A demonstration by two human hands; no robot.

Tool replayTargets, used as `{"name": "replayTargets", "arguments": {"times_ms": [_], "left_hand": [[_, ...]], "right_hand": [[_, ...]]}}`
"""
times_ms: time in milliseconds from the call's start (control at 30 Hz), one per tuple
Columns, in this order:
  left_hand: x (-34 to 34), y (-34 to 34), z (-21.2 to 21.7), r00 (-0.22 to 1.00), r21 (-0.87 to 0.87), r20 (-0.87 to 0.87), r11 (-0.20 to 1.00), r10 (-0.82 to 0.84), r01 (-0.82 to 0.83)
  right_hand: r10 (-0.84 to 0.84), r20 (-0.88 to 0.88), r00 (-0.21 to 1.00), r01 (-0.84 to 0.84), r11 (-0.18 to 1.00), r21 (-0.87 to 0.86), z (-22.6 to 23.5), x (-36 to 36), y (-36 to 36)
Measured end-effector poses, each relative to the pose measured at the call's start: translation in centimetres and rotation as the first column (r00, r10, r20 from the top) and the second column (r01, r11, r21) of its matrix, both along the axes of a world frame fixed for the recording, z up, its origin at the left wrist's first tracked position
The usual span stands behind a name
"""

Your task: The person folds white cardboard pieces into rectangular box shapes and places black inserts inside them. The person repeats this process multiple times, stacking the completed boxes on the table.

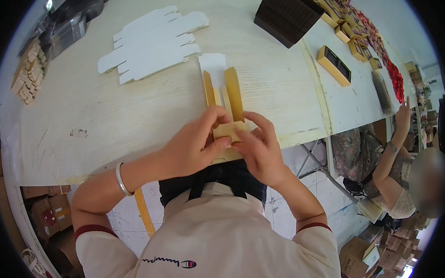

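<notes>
A gold and white cardboard box (234,92), partly folded, lies at the table's near edge with its long side walls standing up and a white flap stretched out at the far end. My left hand (201,138) pinches the near end of this box between thumb and fingers. From the other side, my right hand (262,150) grips the same end, its fingers slightly blurred. Beyond the box, to the left, lies a stack of flat white box blanks (153,43).
A dark brown block-like stack (288,16) stands at the far right. Near it are a gold box with a dark insert (334,65), several small gold boxes (356,46) and red items (393,76). Wooden pieces (30,72) sit far left. Another person (397,172) works at right.
</notes>
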State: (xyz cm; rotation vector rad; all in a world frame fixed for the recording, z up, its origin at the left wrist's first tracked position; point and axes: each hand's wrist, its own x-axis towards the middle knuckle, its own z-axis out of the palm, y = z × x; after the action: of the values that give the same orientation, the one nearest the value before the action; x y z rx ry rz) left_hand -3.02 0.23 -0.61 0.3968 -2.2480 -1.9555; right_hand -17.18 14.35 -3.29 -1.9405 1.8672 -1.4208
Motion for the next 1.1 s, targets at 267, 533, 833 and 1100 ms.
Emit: {"name": "replayTargets", "arguments": {"times_ms": [267, 533, 833, 1100], "left_hand": [[0.2, 0.1, 1.1, 0.998, -0.558, -0.050, 0.828, 0.037, -0.059], [0.7, -0.2, 0.1, 0.995, -0.788, -0.019, 0.614, -0.094, 0.043], [0.3, -4.8, 2.0, 0.946, -0.935, -0.051, 0.348, -0.321, 0.068], [0.2, -2.1, 0.7, 0.990, -0.972, 0.116, 0.194, -0.076, 0.129]], "right_hand": [[-0.008, -0.489, 0.872, 0.001, 1.000, -0.014, 0.7, -0.6, -0.5], [0.245, -0.332, 0.911, -0.169, 0.955, 0.242, 1.9, -1.4, -1.5], [-0.034, -0.531, 0.847, 0.104, 0.989, 0.104, 2.0, -6.8, -1.6], [0.048, -0.263, 0.964, 0.003, 0.982, 0.190, 3.5, -0.7, -1.7]]}}
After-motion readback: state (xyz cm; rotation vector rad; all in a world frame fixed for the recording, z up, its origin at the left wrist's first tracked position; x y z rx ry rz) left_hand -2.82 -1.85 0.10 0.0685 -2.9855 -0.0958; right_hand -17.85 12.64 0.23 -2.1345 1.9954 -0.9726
